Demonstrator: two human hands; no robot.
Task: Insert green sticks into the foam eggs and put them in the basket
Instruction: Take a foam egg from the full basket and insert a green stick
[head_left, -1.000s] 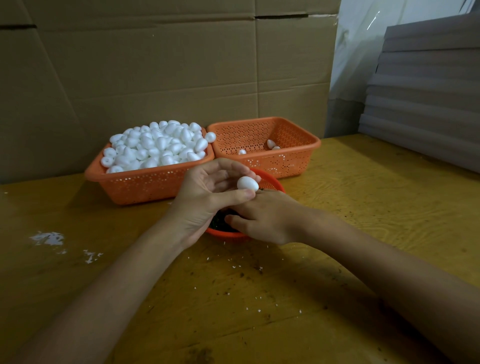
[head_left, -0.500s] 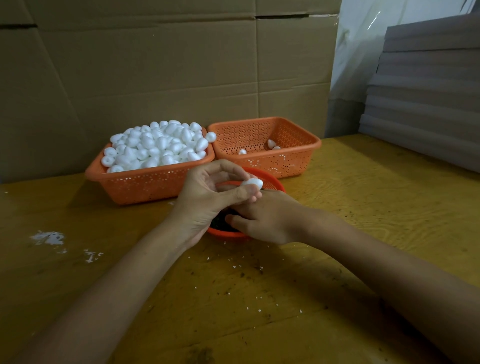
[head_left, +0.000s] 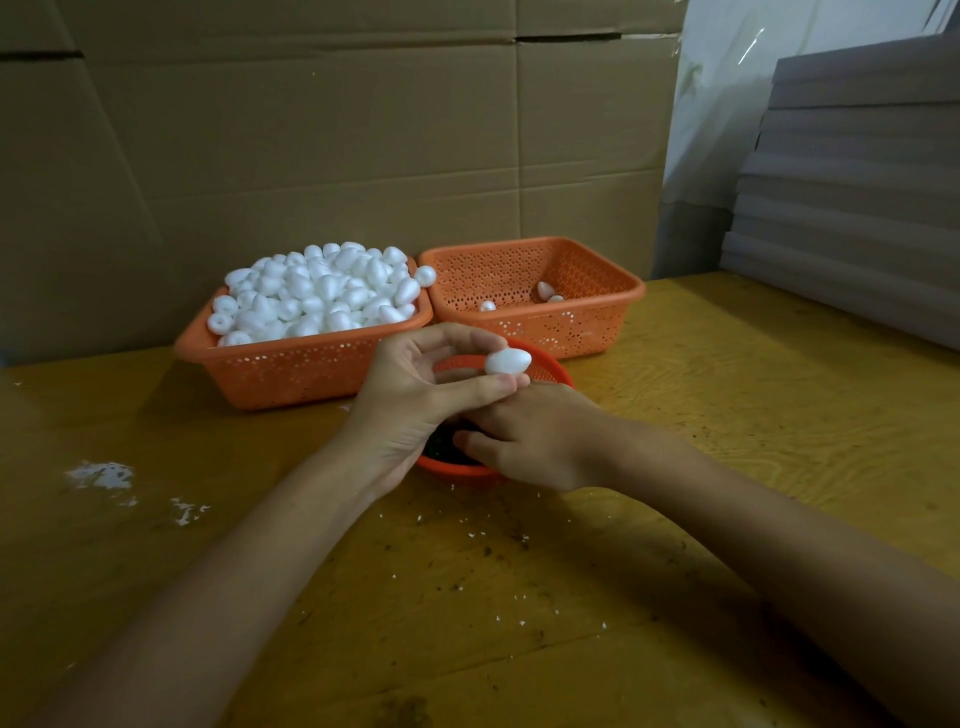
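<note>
The left hand (head_left: 410, 400) pinches a foam egg (head_left: 508, 360) above the round bowl (head_left: 550, 364), where the right hand (head_left: 535, 441) rests, grip hidden, the desk (head_left: 727, 415) open rightward.

- The round red bowl (head_left: 550, 366) was mostly hidden under both hands.
- The right hand (head_left: 540, 441) covered its own fingertips; no stick was visible.
- The dark contents (head_left: 441, 447) were unclear.

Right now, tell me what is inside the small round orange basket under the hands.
Inside the round basket only a dark mass shows near its front rim. The left hand, holding a foam egg, and the right hand cover the rest.
</note>
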